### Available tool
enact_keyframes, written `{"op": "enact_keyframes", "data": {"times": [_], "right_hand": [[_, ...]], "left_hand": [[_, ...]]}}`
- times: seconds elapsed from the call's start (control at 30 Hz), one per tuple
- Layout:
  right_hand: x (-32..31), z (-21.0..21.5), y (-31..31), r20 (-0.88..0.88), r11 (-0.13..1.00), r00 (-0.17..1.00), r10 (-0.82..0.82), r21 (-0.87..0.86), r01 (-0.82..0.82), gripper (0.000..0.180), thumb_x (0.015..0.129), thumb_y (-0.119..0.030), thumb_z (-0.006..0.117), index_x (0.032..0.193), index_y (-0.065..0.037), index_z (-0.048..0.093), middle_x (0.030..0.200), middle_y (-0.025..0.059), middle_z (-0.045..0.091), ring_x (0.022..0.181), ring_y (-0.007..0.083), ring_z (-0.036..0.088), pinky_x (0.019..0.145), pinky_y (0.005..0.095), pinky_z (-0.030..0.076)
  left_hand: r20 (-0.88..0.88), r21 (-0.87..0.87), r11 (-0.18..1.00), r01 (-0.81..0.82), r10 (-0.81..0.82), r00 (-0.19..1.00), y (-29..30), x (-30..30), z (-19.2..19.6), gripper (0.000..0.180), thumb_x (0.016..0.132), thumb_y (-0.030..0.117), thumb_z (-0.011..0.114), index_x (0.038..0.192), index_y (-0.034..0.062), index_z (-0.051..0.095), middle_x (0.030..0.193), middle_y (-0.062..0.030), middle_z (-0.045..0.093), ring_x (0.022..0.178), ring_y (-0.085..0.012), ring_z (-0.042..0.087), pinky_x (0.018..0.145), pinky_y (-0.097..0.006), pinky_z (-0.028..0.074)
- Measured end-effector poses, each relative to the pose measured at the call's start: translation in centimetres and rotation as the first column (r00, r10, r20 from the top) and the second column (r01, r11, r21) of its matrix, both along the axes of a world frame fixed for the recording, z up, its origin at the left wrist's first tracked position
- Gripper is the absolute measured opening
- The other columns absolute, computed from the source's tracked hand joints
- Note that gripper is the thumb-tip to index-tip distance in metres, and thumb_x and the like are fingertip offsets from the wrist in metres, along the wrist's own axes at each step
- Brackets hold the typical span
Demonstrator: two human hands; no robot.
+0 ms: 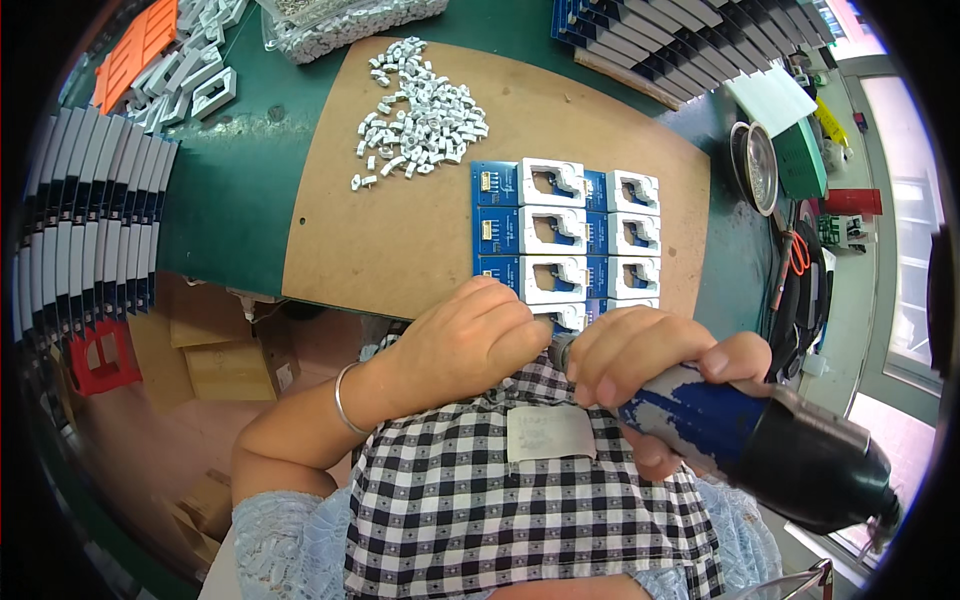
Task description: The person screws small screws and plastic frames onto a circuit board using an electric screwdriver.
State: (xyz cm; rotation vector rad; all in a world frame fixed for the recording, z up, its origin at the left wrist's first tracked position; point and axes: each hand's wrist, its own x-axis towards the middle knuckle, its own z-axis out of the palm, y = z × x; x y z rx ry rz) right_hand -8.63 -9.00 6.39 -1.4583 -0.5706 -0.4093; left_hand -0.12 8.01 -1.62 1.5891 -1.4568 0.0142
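My right hand [645, 355] is wrapped round a blue and black electric screwdriver [815, 460] with worn paint. The tool lies slanted, its nose toward my left hand and the near end of the boards; the bit's tip is hidden. Blue circuit boards [495, 212], in two columns, carry white plastic brackets [553, 163] with cut-out middles. At the near left corner of these boards, my left hand [470, 335] is closed, fingers curled with the thumb toward the screwdriver's nose. Whatever its fingertips grip cannot be seen.
Small white plastic parts [425, 125] lie heaped on the brown board [330, 220]. Stacked boards stand left [95, 200] and far right [690, 40]. Bigger white brackets [190, 75] and an orange plastic piece [135, 55] lie far left. Metal bowls [760, 170] sit at the right edge.
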Motion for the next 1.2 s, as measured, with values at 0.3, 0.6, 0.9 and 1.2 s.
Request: {"op": "enact_keyframes", "data": {"times": [0.3, 0.6, 0.9, 1.2], "right_hand": [[0.2, 0.1, -0.5, -0.051, 0.995, 0.994, 0.094, 0.048, -0.092, 0.067, 0.081, -0.003, 0.073, 0.130, -0.009, 0.027, 0.089, 0.0217, 0.062, 0.078, 0.0309, 0.062, 0.071, 0.0454, 0.052], [0.2, -0.6, -0.1, -0.251, 0.935, 0.967, -0.028, 0.335, 0.114, 0.076, 0.085, -0.046, 0.071, 0.142, -0.018, 0.028, 0.082, 0.0069, 0.057, 0.067, 0.0210, 0.060, 0.068, 0.0385, 0.052], [-0.2, -1.7, -1.9, -0.208, 0.807, 0.959, -0.194, 0.521, 0.277, 0.080, 0.082, -0.052, 0.070, 0.142, -0.022, 0.027, 0.092, 0.0059, 0.048, 0.069, 0.0231, 0.061, 0.068, 0.0428, 0.054], [-1.4, -1.4, -1.1, -0.217, 0.803, 0.971, -0.100, 0.559, 0.208, 0.078, 0.081, -0.046, 0.074, 0.142, -0.022, 0.031, 0.089, 0.0080, 0.055, 0.072, 0.0267, 0.063, 0.072, 0.0454, 0.053]], "left_hand": [[-0.002, -0.003, 1.000, 0.009, -0.009, 1.000, 0.2, 0.0, -0.1, 0.020, 0.073, 0.008, 0.061, 0.091, 0.0046, 0.054, 0.076, -0.0037, 0.052, 0.076, -0.0222, 0.056, 0.072, -0.034, 0.046], [-0.021, 0.052, 0.998, -0.026, 0.027, 0.999, 1.1, 0.7, 0.2, 0.016, 0.076, 0.010, 0.063, 0.092, 0.0064, 0.060, 0.077, -0.0050, 0.057, 0.076, -0.0234, 0.057, 0.073, -0.036, 0.045], [0.005, 0.233, 0.633, -0.739, 0.759, 0.651, 6.4, 9.7, 0.2, 0.009, 0.083, 0.006, 0.067, 0.091, 0.0025, 0.068, 0.079, -0.0081, 0.063, 0.072, -0.0236, 0.058, 0.065, -0.033, 0.046], [0.189, 0.289, 0.657, -0.696, 0.673, 0.715, 5.9, 8.2, 0.6, 0.007, 0.078, 0.008, 0.071, 0.084, 0.0069, 0.067, 0.081, -0.0051, 0.061, 0.078, -0.0250, 0.055, 0.072, -0.036, 0.041]]}}
